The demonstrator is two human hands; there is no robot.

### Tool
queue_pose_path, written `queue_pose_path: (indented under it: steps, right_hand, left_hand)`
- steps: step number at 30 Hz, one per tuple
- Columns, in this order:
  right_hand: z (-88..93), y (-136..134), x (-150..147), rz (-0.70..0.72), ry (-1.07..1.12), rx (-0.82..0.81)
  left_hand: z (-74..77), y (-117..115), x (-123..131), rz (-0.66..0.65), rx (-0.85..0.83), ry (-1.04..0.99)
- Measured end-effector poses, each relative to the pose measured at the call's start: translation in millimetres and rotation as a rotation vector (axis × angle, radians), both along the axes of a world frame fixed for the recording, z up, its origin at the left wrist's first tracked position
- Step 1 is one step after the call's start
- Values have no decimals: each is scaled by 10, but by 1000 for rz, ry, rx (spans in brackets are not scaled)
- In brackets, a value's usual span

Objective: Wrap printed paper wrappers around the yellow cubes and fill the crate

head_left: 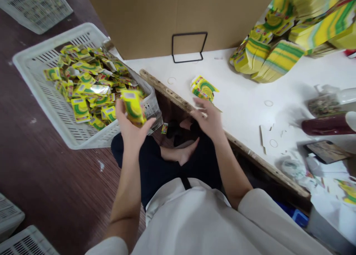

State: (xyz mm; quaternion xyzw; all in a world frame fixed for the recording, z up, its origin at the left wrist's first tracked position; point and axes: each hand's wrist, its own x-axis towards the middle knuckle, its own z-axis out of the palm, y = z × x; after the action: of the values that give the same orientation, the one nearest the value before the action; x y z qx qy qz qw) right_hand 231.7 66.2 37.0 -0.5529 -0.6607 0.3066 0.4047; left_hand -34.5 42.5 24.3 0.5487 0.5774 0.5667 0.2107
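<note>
My left hand is closed around a small stack of yellow-green sachets, held just over the near rim of a white plastic basket full of the same sachets. My right hand hovers at the edge of the low white table, fingers spread and blurred, nothing clearly in it. A yellow-green packet lies on the table just beyond that hand.
Piles of flat yellow-green cartons sit at the table's back right. A cardboard wall and a black wire stand stand behind. A dark red bottle, a phone and scraps lie at right. More white baskets rest on the brown floor.
</note>
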Motion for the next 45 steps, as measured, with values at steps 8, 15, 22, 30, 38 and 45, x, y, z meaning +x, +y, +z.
queue_pose_path:
  steps: [8, 15, 22, 30, 38, 45]
  right_hand:
    - [-119, 570, 445, -508, -366, -175]
    - [-145, 545, 416, -518, -301, -152]
    - [75, 151, 129, -377, -73, 3]
    - [-121, -750, -835, 459, 440, -366]
    - [-241, -702, -784, 408, 393, -450]
    - [-215, -700, -792, 418, 468, -503]
  left_hand:
    - [-313, -40, 176, -64, -176, 77]
    - [-635, -538, 445, -311, -483, -159]
    - [-464, -534, 552, -471, -331, -462]
    - [-8, -461, 681, -207, 8, -958]
    - [-127, -506, 704, 94, -256, -903]
    - [-178, -501, 659, 145, -222, -785]
